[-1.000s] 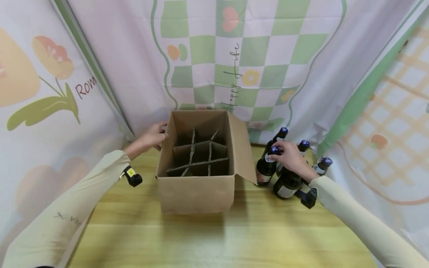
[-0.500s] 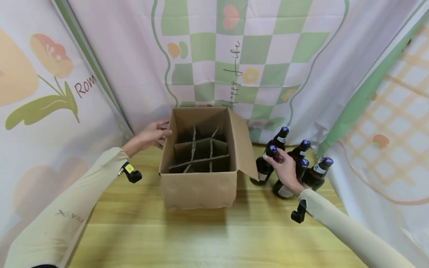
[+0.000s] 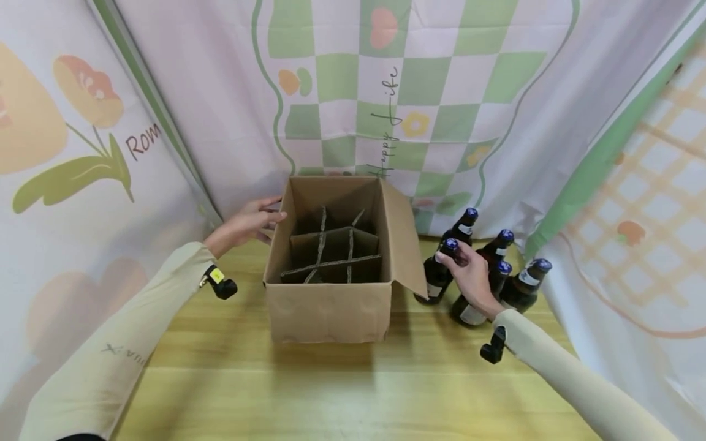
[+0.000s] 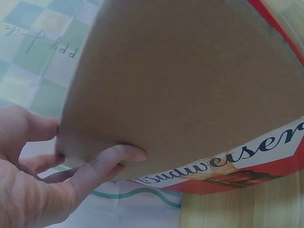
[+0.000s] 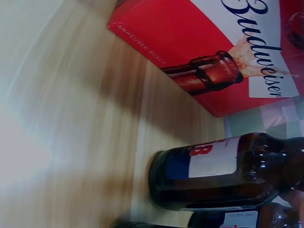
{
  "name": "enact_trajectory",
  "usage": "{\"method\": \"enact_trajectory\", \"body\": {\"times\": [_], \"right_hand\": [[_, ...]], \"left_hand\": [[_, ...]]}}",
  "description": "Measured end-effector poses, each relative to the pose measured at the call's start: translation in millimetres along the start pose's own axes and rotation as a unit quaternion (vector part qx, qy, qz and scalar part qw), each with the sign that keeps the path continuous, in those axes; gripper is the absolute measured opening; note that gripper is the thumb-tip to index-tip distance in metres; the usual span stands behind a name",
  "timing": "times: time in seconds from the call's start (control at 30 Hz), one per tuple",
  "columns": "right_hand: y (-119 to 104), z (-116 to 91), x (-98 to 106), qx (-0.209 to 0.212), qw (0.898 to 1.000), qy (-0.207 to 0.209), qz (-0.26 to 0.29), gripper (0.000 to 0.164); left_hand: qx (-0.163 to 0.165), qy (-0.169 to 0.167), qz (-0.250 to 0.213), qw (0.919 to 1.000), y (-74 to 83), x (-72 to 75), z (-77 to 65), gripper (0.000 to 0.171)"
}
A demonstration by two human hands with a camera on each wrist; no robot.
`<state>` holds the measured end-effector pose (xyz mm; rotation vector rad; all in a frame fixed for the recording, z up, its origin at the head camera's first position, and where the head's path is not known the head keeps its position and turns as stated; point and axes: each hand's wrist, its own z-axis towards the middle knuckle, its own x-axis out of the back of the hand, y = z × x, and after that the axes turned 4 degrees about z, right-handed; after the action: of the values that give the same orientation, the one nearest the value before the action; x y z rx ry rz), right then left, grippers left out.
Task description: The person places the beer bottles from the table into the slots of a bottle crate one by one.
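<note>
My left hand (image 3: 248, 223) is at the left side of an open cardboard box (image 3: 328, 312). In the left wrist view its thumb lies on the plain brown flap (image 4: 190, 80), while other fingers touch the flap's edge. Dark card dividers (image 3: 331, 263) split the inside of the box into cells. To the right of the box, my right hand (image 3: 471, 269) grips a brown beer bottle (image 3: 436, 275) by the neck, just under its blue cap. That bottle is upright, and its white and blue label (image 5: 213, 159) shows in the right wrist view.
Several other beer bottles (image 3: 521, 288) stand close behind and right of the gripped one. The box's right flap (image 3: 405, 239) sticks out toward them. A patterned curtain (image 3: 419, 92) hangs behind the wooden table (image 3: 325, 392).
My right wrist has come lower and nearer, with fingers still at the same bottle's neck. The bottle has shifted slightly left from the others. My left hand has edged further onto the box's side.
</note>
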<state>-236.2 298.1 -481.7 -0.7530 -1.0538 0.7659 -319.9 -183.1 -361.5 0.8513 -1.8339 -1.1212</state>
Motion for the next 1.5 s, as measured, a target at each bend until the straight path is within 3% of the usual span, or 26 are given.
{"method": "enact_trajectory", "body": {"times": [0.23, 0.47, 0.57, 0.83, 1.0, 1.1, 1.23, 1.4, 1.5], "right_hand": [[-6.1, 8.1, 0.6, -0.026, 0.999, -0.015, 0.014, 0.059], [-13.2, 13.0, 1.3, -0.087, 0.996, 0.014, 0.015, 0.067], [-18.3, 14.5, 0.3, -0.105, 0.994, 0.022, 0.025, 0.062], [-38.8, 19.1, 2.9, -0.119, 0.99, 0.053, 0.056, 0.042], [-51.4, 21.9, 12.6, -0.133, 0.988, 0.044, 0.059, 0.054], [-62.3, 24.4, 19.3, -0.14, 0.988, 0.03, 0.054, 0.071], [-75.8, 28.6, 26.2, -0.143, 0.988, 0.032, 0.052, 0.072], [-86.9, 36.1, 34.3, -0.128, 0.987, 0.045, 0.084, 0.057], [-91.8, 40.9, 41.2, -0.126, 0.987, 0.046, 0.091, 0.06]], "left_hand": [[0.004, 0.009, -0.001, 1.0, -3.2, 0.4, -7.1, 0.073], [0.0, 0.009, -0.001, 1.0, -1.6, -1.7, -2.9, 0.073], [0.0, 0.007, 0.004, 1.0, -0.3, -2.4, -3.8, 0.073], [-0.003, 0.01, 0.013, 0.9999, 0.9, -2.6, -3.6, 0.073], [0.0, 0.009, 0.015, 0.9998, -0.6, -3.0, -3.6, 0.072], [0.0, 0.007, 0.01, 0.9999, -0.4, -3.3, -5.2, 0.072], [0.0, 0.006, 0.011, 0.9999, 0.5, -3.4, -7.4, 0.072], [0.0, 0.008, 0.011, 0.9999, 0.2, -2.4, -6.3, 0.072], [0.001, 0.01, 0.003, 0.9999, -0.4, -2.8, -3.8, 0.071]]}}
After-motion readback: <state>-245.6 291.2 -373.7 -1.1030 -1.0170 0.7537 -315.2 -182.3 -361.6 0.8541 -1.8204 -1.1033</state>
